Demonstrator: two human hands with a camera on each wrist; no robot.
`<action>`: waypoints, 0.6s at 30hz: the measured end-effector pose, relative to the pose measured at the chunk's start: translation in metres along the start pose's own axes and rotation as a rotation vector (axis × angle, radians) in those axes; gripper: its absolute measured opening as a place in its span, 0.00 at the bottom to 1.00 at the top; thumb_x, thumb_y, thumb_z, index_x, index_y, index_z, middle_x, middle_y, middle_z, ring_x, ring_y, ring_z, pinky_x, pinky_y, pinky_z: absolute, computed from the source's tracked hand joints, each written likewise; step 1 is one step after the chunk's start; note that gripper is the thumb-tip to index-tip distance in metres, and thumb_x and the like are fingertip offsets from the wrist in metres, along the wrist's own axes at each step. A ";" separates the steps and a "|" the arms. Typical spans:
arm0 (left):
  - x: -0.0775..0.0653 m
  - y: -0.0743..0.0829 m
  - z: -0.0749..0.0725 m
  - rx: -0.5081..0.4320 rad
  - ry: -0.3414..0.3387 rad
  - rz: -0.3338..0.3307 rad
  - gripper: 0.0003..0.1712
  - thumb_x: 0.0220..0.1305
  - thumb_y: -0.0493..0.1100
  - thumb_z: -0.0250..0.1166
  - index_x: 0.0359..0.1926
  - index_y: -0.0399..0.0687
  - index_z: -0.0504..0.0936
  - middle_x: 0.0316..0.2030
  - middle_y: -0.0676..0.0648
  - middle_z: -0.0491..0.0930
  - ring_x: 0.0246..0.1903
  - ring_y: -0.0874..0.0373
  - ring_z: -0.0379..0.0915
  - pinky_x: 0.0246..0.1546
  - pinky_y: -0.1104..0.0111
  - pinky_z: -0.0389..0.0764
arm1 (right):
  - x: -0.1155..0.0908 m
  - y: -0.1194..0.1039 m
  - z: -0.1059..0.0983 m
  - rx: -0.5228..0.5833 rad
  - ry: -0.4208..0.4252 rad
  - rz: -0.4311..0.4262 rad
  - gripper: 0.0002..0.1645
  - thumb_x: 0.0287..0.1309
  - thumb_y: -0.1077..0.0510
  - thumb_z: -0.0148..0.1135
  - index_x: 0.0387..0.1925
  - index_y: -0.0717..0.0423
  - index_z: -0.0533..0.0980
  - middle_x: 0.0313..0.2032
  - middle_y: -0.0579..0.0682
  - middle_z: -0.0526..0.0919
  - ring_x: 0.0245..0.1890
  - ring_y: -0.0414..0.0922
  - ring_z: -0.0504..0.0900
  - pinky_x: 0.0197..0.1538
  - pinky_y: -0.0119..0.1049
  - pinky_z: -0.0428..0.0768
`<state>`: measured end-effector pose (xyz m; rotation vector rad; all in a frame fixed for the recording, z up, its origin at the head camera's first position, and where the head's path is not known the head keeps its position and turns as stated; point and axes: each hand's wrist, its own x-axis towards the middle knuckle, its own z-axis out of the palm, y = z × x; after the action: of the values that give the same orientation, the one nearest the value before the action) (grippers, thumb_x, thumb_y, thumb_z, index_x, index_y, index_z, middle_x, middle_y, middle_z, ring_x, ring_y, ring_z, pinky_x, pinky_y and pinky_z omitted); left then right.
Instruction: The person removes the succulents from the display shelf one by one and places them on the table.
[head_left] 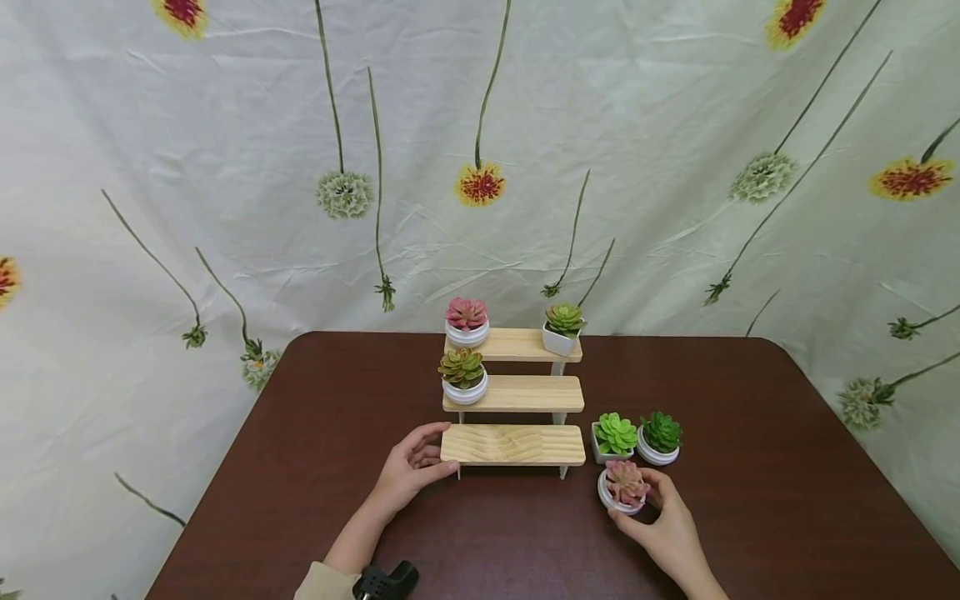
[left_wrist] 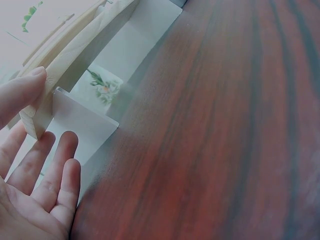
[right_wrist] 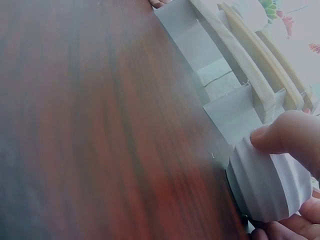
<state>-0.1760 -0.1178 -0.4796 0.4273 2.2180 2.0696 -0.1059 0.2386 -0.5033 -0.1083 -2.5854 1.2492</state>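
A three-step wooden shelf stand (head_left: 517,444) with light boards and pale supports is at the table's back middle. My left hand (head_left: 407,472) grips the left end of its lowest board, the thumb (left_wrist: 25,90) against the board's edge. To the stand's right, my right hand (head_left: 670,533) holds a pink succulent (head_left: 627,482) in a round white pot (right_wrist: 270,180), thumb on one side, fingers on the other. Just behind that pot are a bright green succulent (head_left: 616,433) in a square pot and a dark green succulent (head_left: 662,432) in a round one.
On the top board sit a deep pink succulent (head_left: 467,315) at left and a green succulent (head_left: 564,320) at right. A brownish-green succulent (head_left: 461,368) occupies the middle board's left end. A flower-print cloth (head_left: 420,108) hangs behind the dark wooden table (head_left: 337,400).
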 end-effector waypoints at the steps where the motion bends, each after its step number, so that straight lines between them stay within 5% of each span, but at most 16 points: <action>1: 0.000 0.000 0.000 0.001 0.000 -0.001 0.32 0.51 0.30 0.70 0.59 0.32 0.69 0.46 0.31 0.76 0.36 0.53 0.76 0.36 0.71 0.77 | 0.000 0.000 0.000 0.000 -0.001 0.000 0.39 0.35 0.63 0.77 0.51 0.65 0.68 0.46 0.59 0.80 0.47 0.49 0.78 0.47 0.32 0.74; 12: 0.000 0.002 0.000 -0.004 0.000 -0.002 0.32 0.51 0.29 0.69 0.58 0.31 0.69 0.46 0.31 0.76 0.35 0.53 0.76 0.36 0.71 0.77 | 0.002 -0.001 -0.001 0.040 -0.035 0.011 0.40 0.37 0.62 0.77 0.53 0.67 0.67 0.49 0.61 0.76 0.49 0.56 0.77 0.49 0.38 0.74; 18: 0.001 -0.003 0.000 -0.019 -0.001 0.005 0.32 0.51 0.29 0.69 0.58 0.31 0.69 0.46 0.30 0.76 0.35 0.54 0.77 0.36 0.71 0.77 | 0.002 -0.001 -0.002 0.072 -0.002 -0.047 0.42 0.34 0.63 0.79 0.53 0.68 0.67 0.49 0.61 0.76 0.47 0.45 0.77 0.47 0.22 0.71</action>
<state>-0.1777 -0.1180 -0.4826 0.4323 2.1976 2.0907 -0.1071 0.2396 -0.5008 -0.0317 -2.5261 1.3234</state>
